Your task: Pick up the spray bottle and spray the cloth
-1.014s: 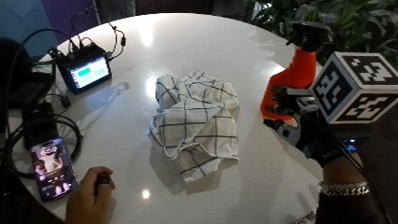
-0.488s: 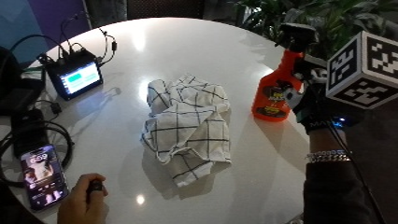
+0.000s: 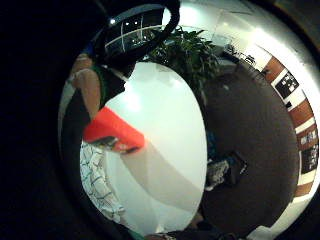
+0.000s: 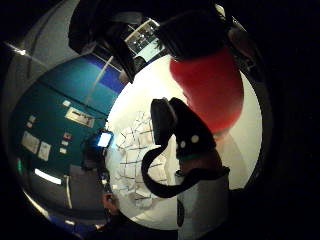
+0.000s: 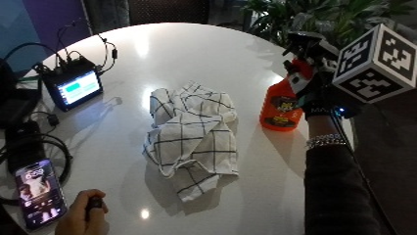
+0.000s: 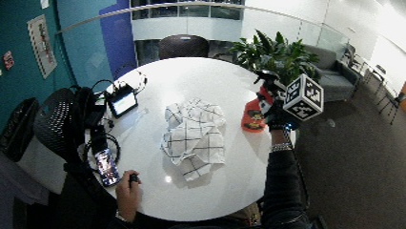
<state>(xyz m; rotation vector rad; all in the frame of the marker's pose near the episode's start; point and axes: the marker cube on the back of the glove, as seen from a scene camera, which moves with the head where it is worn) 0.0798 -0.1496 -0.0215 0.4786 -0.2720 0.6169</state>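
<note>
Lower than 1 second ago, the orange plastic spray bottle [image 5: 281, 108] stands on the round white table [image 5: 196, 58], right of the crumpled white checked cloth [image 5: 190, 136]; the black-gloved right hand [image 5: 317, 95] grips its neck. Thumb-side palm view: curled fingers [image 4: 181, 131] wrap the bottle [image 4: 210, 90].

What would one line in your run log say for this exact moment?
stage: grasping | right hand: fingers round spray bottle neck | bottle: upright on table, beside cloth | cloth: crumpled, unsprayed so far
</note>
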